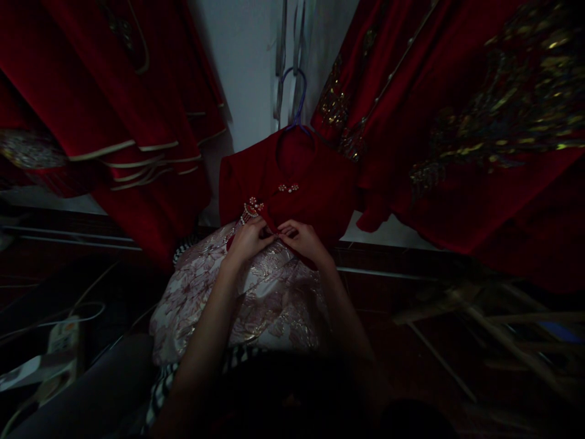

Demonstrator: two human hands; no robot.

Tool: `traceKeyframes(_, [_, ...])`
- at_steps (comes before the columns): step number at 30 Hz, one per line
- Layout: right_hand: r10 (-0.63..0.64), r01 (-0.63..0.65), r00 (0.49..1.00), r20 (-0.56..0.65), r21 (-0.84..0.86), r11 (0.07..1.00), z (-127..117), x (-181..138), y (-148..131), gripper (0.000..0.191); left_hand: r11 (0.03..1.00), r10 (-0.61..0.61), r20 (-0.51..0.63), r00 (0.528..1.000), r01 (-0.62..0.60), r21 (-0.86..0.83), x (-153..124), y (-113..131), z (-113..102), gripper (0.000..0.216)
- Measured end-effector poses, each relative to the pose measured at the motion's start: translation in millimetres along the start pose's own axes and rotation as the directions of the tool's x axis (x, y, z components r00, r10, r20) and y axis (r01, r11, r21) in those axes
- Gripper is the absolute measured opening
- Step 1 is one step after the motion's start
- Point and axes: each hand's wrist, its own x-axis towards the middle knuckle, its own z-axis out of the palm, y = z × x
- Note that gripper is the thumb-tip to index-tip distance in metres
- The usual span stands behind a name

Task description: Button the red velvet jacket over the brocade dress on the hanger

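A red jacket (320, 183) hangs in front of me on a purple hanger (299, 100). Two beaded ornaments decorate its front, a small clasp (288, 188) and a larger fan-shaped brooch (251, 210). My left hand (253, 239) pinches the lower front edge of the jacket just below the brooch. Close beside it, fingertips nearly meeting, my right hand (299, 236) pinches the same edge. Whatever small part lies between the fingertips is too dark to make out. Under my forearms a pale pink floral brocade cloth (274, 292) spreads beneath the jacket.
Long red garments with pale trim (150, 122) hang at left. A red garment with gold sequins (503, 134) hangs at right. A power strip (64, 335) with cables sits at lower left. A wooden stool or frame (484, 323), blurred, stands at lower right.
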Motion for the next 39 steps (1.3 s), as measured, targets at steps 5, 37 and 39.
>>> traceKeyframes(5, [0.014, -0.014, 1.0, -0.016, 0.001, 1.0, 0, 0, 0, 0.018, 1.0, -0.001, -0.01, 1.0, 0.001, -0.002, -1, 2, 1, 0.017])
traceKeyframes(37, [0.083, -0.1, 0.975, 0.205, 0.075, 0.992, -11, -5, -7, 0.018, 0.296, -0.74, -0.131, 0.66, 0.144, -0.944, 26, -13, 26, 0.033])
traceKeyframes(39, [0.092, -0.108, 0.976, 0.195, 0.074, 0.991, -11, -5, -8, 0.018, 0.334, -0.75, -0.158, 0.642, 0.161, -0.929, 32, -18, 26, 0.029])
